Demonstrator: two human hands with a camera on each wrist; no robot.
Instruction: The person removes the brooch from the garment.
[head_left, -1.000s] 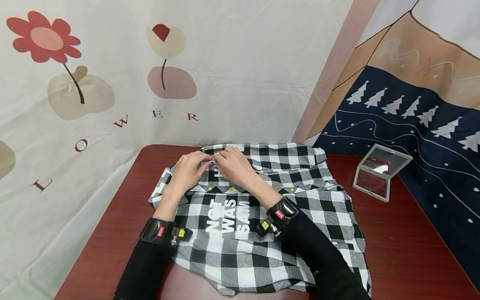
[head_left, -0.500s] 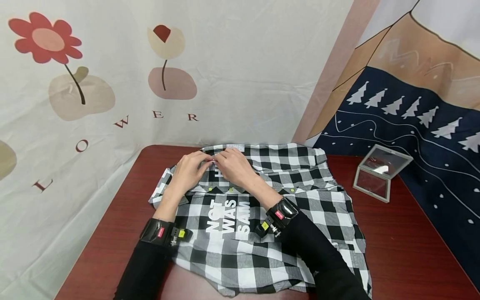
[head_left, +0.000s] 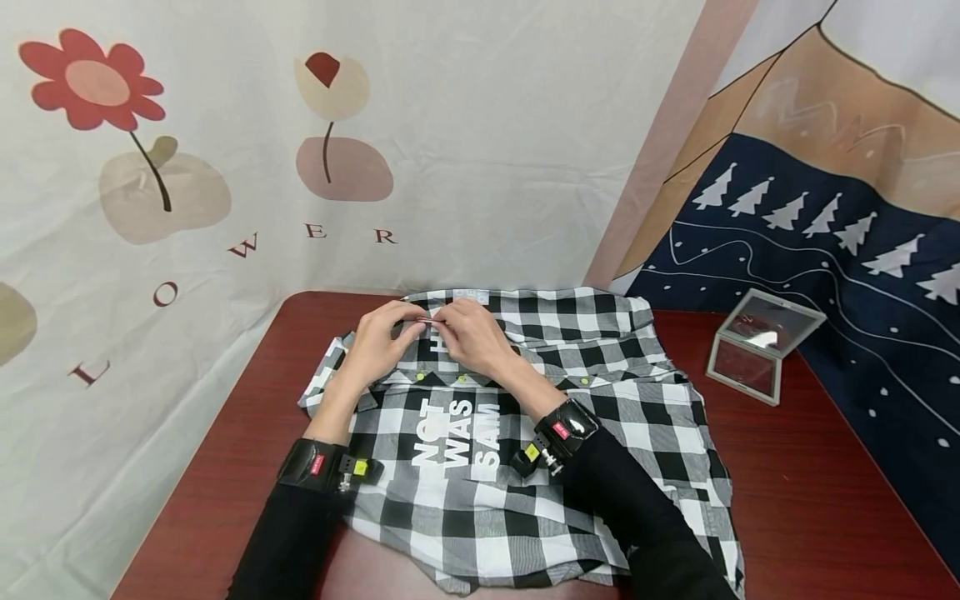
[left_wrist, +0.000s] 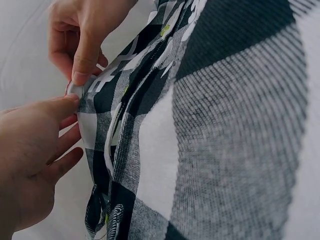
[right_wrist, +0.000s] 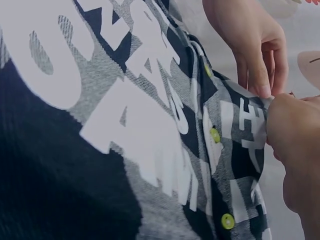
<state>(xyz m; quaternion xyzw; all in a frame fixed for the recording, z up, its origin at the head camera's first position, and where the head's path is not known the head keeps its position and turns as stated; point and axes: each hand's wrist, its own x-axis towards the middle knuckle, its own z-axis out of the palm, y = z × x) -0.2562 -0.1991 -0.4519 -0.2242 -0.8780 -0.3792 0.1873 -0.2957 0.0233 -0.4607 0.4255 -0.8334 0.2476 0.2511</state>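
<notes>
A black-and-white checked shirt [head_left: 570,417] with white lettering and yellow-green buttons [right_wrist: 214,135] lies spread on the dark red table [head_left: 810,492]. Both hands meet at its far edge. My left hand [head_left: 418,323] pinches a small fold of the shirt's edge between thumb and fingers, and the left wrist view shows this left hand [left_wrist: 69,104] at the lower left. My right hand [head_left: 446,323] pinches the same fold from the other side. In the right wrist view the right hand [right_wrist: 280,107] meets the left hand's fingers [right_wrist: 260,85] at that fold. A trace of red shows between the fingertips.
A small glass mirror box [head_left: 761,342] stands on the table at the right, beyond the shirt. A flower-print cloth [head_left: 225,167] hangs close behind the table. A dark cloth with white trees [head_left: 840,242] hangs at the right. Bare table shows on both sides of the shirt.
Both hands stay at the shirt's far edge. The fingertips have shifted only slightly along the fold.
</notes>
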